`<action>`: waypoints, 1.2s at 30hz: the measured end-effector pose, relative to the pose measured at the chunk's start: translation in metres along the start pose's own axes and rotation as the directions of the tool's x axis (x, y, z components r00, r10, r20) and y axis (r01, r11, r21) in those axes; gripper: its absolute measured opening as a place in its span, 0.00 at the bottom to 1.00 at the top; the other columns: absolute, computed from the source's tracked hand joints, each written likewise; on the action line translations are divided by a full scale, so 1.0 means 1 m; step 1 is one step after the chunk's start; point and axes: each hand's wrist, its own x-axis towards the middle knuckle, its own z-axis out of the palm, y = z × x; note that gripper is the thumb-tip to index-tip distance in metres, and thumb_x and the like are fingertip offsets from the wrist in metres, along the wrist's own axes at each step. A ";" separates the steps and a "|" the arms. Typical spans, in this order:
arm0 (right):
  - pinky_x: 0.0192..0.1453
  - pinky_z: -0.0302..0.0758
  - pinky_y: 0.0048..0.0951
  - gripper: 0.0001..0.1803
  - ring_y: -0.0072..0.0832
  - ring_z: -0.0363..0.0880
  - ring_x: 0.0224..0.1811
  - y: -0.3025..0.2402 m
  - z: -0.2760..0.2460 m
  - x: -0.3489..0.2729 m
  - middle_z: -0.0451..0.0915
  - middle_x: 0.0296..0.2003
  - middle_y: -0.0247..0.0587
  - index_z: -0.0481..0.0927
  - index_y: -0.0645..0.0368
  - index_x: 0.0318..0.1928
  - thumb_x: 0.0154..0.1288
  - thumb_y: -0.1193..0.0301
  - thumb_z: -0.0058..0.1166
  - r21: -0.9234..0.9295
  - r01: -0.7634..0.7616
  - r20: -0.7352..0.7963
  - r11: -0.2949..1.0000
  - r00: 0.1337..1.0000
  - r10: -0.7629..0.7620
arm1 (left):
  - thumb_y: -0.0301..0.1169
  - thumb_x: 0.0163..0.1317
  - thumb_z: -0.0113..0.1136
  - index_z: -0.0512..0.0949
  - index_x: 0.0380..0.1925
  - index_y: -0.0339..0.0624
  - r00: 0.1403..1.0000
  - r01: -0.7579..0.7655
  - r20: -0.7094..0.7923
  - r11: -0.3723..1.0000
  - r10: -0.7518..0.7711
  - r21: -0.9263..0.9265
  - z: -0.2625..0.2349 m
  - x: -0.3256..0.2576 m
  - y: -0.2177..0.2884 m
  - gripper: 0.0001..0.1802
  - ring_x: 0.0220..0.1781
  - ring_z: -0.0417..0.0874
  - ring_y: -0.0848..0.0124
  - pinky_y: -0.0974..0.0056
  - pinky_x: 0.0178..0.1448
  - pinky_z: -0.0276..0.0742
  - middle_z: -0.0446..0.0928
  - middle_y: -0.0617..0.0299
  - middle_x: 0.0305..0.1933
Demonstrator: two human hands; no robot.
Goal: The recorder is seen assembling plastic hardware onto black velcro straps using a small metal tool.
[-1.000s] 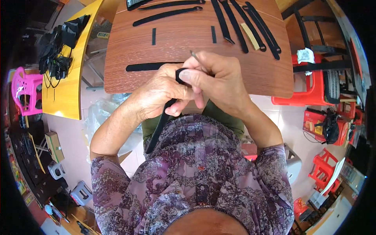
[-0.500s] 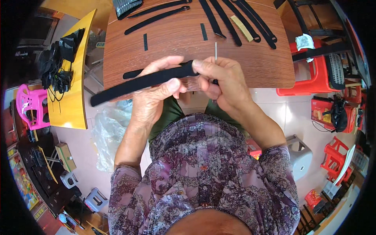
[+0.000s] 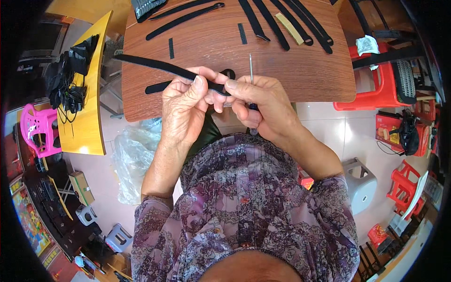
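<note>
A long black fabric strap (image 3: 155, 65) is pinched between the thumb and fingers of my left hand (image 3: 181, 105), its free end pointing up and left over the table. Thumb and forefinger of my right hand (image 3: 270, 101) hold the strap's other end. Tucked in that same hand is a screwdriver (image 3: 251, 66), its thin metal shaft pointing away from me and part of its dark blue handle showing below the fingers. A second black strap (image 3: 156, 88) lies on the table behind my left hand, its middle hidden.
On the brown wooden table (image 3: 310, 77) lie several black straps (image 3: 270, 26), a yellow strip (image 3: 289, 29) and two short dark strips (image 3: 171, 48). A yellow table (image 3: 84, 124) with black cables stands left. Red stools (image 3: 364, 101) are at right; clear plastic (image 3: 134, 160) covers some floor.
The strap's free end has swung upward and away, from low left to above the table. Both hands stay close together, and the screwdriver's shaft shows more and has shifted slightly left.
</note>
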 end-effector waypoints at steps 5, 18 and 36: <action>0.11 0.46 0.15 0.13 0.12 0.54 0.08 0.000 0.001 0.001 0.70 0.12 0.35 0.76 0.64 0.26 0.62 0.67 0.53 -0.058 0.002 -0.015 0.998 1.000 -0.003 | 0.27 0.60 0.55 0.74 0.39 0.31 1.000 -0.016 0.006 1.000 0.016 0.011 0.000 0.000 0.000 0.10 0.29 0.82 0.64 0.66 0.28 0.78 0.77 0.45 0.38; 0.23 0.61 0.15 0.18 0.14 0.65 0.21 -0.001 -0.011 -0.008 0.75 0.24 0.33 0.78 0.64 0.39 0.68 0.61 0.43 -0.591 0.376 0.079 0.713 0.907 -0.413 | 0.17 0.52 0.58 0.72 0.39 0.30 0.997 -0.076 0.038 0.985 0.071 0.156 -0.001 0.002 0.001 0.12 0.30 0.82 0.65 0.64 0.34 0.83 0.78 0.45 0.39; 0.28 0.70 0.23 0.17 0.28 0.75 0.25 -0.002 -0.015 -0.023 0.75 0.25 0.44 0.74 0.61 0.51 0.61 0.77 0.50 -0.845 0.526 0.353 0.096 0.684 -0.639 | 0.19 0.56 0.56 0.70 0.39 0.30 0.984 -0.177 0.073 0.960 0.165 0.216 0.001 -0.001 -0.005 0.11 0.33 0.83 0.64 0.63 0.33 0.84 0.77 0.44 0.38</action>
